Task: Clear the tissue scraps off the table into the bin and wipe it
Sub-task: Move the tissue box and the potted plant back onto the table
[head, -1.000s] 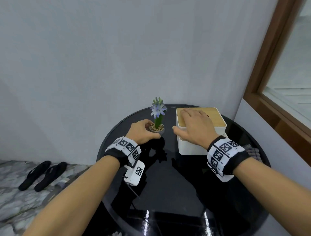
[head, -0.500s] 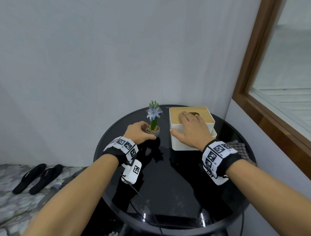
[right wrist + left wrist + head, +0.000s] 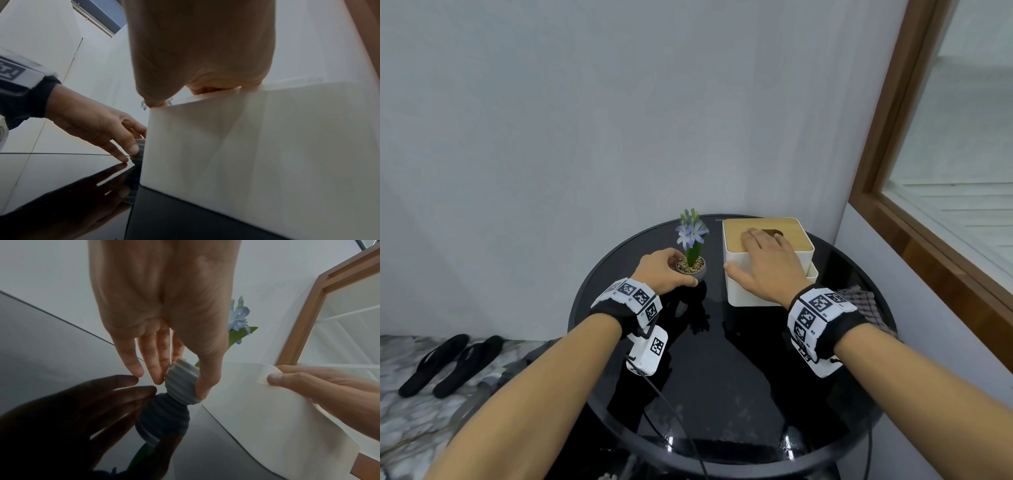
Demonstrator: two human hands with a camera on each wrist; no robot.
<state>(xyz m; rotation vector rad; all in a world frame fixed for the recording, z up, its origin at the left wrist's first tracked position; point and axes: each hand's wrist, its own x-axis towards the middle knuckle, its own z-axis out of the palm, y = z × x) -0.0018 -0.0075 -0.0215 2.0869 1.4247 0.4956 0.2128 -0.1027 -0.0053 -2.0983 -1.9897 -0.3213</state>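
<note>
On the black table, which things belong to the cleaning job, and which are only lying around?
Belong to the job:
- round black table, to be wiped
- checked cloth at its right edge, probably for wiping
- flower pot, pinched by the left hand
- tissue box, under the right hand

Lying about:
- black slippers on the floor

No tissue scraps or bin are visible.

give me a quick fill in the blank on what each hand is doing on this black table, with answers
1. The left hand holds the small ribbed ____ with the blue flower.
2. The right hand rests on top of the white tissue ____.
3. The lid under the right hand's fingers is made of ____.
4. A checked ____ lies at the right edge of the table, behind the right wrist.

Missing words: pot; box; wood; cloth
</note>
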